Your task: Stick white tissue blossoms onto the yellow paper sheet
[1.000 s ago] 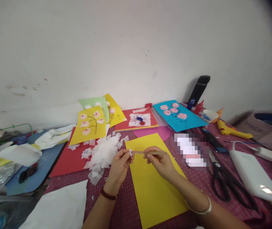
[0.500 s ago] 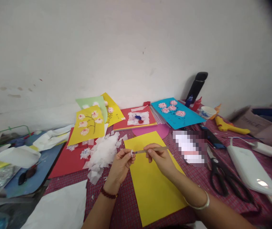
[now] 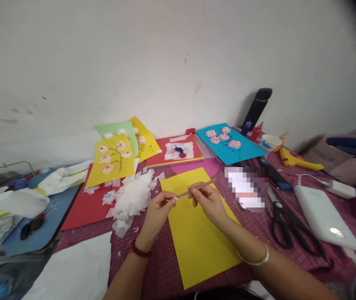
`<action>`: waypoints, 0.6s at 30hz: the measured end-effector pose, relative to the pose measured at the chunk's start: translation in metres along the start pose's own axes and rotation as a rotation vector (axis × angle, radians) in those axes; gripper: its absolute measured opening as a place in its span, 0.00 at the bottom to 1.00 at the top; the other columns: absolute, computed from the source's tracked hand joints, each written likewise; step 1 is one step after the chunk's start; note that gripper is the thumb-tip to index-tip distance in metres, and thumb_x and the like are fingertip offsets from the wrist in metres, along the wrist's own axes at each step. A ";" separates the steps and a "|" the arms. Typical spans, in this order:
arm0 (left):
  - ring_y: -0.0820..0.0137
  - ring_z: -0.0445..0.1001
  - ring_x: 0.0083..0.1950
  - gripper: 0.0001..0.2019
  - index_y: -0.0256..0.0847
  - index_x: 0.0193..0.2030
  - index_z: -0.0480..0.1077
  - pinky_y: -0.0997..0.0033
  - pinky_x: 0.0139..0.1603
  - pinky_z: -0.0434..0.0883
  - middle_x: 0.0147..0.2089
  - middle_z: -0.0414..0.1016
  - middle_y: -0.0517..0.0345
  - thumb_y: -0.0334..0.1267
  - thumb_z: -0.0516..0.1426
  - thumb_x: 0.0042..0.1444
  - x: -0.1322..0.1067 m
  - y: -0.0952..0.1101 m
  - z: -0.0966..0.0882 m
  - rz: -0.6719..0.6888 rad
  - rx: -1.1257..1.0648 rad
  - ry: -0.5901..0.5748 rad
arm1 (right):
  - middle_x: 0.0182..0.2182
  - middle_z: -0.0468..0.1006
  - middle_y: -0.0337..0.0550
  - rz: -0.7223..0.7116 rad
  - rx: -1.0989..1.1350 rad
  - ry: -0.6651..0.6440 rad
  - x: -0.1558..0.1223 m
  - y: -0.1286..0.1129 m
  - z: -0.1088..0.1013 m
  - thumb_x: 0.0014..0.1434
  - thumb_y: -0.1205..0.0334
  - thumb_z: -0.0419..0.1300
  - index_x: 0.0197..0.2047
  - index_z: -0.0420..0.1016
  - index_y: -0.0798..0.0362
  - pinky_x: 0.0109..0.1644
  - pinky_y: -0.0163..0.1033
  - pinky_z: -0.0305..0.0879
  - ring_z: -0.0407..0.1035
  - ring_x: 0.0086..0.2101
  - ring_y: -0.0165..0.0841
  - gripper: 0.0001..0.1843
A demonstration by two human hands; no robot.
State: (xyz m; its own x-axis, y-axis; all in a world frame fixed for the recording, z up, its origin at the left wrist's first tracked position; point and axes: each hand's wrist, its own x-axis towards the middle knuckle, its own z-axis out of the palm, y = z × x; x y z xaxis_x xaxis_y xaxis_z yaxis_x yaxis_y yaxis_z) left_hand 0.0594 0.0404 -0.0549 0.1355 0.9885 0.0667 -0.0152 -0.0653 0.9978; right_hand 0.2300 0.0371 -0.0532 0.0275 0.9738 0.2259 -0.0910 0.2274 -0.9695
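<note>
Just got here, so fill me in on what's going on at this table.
A person's left hand pinches a small white scrap, while the right hand holds a thin stick with its tip at or close to the scrap. Both hands are above a bare yellow sheet. A heap of white paper pieces lies to the left, black-handled scissors to the right, and flower-decorated cards toward the wall.

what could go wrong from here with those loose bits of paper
The small white piece pinched in the left hand could tear if the thin stick in the right hand presses too hard. The pile of white paper pieces lies loose beside the left hand, so a stray nudge might scatter it.
</note>
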 end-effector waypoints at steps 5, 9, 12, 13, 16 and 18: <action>0.64 0.67 0.45 0.05 0.44 0.31 0.75 0.63 0.50 0.61 0.38 0.71 0.54 0.35 0.58 0.47 0.037 0.011 -0.014 0.299 0.537 0.027 | 0.30 0.76 0.42 -0.150 -0.352 -0.150 0.028 -0.004 -0.002 0.57 0.59 0.54 0.35 0.74 0.53 0.28 0.33 0.62 0.68 0.25 0.28 0.10; 0.66 0.69 0.41 0.09 0.42 0.38 0.73 0.66 0.43 0.64 0.38 0.72 0.54 0.35 0.52 0.53 0.037 0.001 -0.022 0.253 0.588 0.170 | 0.27 0.76 0.42 -0.164 -0.497 -0.151 0.052 0.009 -0.003 0.57 0.61 0.53 0.34 0.74 0.53 0.29 0.34 0.62 0.69 0.26 0.30 0.10; 0.67 0.69 0.38 0.09 0.41 0.37 0.71 0.68 0.39 0.64 0.36 0.72 0.54 0.34 0.50 0.55 0.012 -0.012 -0.016 0.220 0.755 0.065 | 0.25 0.75 0.41 -0.099 -0.484 -0.139 0.059 0.030 -0.005 0.57 0.60 0.52 0.34 0.73 0.54 0.27 0.34 0.61 0.67 0.24 0.30 0.10; 0.66 0.69 0.38 0.09 0.40 0.35 0.71 0.67 0.39 0.64 0.35 0.72 0.54 0.33 0.49 0.56 0.003 -0.015 -0.011 0.231 0.864 -0.019 | 0.25 0.75 0.41 -0.084 -0.475 -0.134 0.060 0.036 -0.006 0.57 0.59 0.52 0.34 0.73 0.54 0.27 0.34 0.61 0.67 0.24 0.30 0.11; 0.64 0.67 0.38 0.09 0.39 0.31 0.71 0.65 0.40 0.63 0.34 0.71 0.52 0.29 0.49 0.55 -0.016 -0.020 0.006 0.265 1.188 -0.273 | 0.25 0.74 0.41 -0.047 -0.437 -0.114 0.063 0.048 -0.008 0.58 0.57 0.50 0.33 0.71 0.55 0.27 0.34 0.61 0.67 0.23 0.29 0.13; 0.62 0.67 0.39 0.09 0.37 0.30 0.71 0.63 0.39 0.63 0.33 0.70 0.50 0.27 0.50 0.53 -0.021 -0.021 0.016 0.259 1.339 -0.364 | 0.25 0.73 0.41 -0.017 -0.411 -0.105 0.065 0.051 -0.008 0.59 0.56 0.49 0.31 0.70 0.56 0.27 0.34 0.61 0.66 0.23 0.29 0.14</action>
State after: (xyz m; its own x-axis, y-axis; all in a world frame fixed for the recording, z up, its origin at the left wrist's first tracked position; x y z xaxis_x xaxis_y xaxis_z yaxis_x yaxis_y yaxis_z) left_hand 0.0723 0.0192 -0.0769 0.5220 0.8520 0.0391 0.8326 -0.5190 0.1935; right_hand 0.2348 0.1119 -0.0882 -0.0782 0.9702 0.2295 0.3139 0.2424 -0.9180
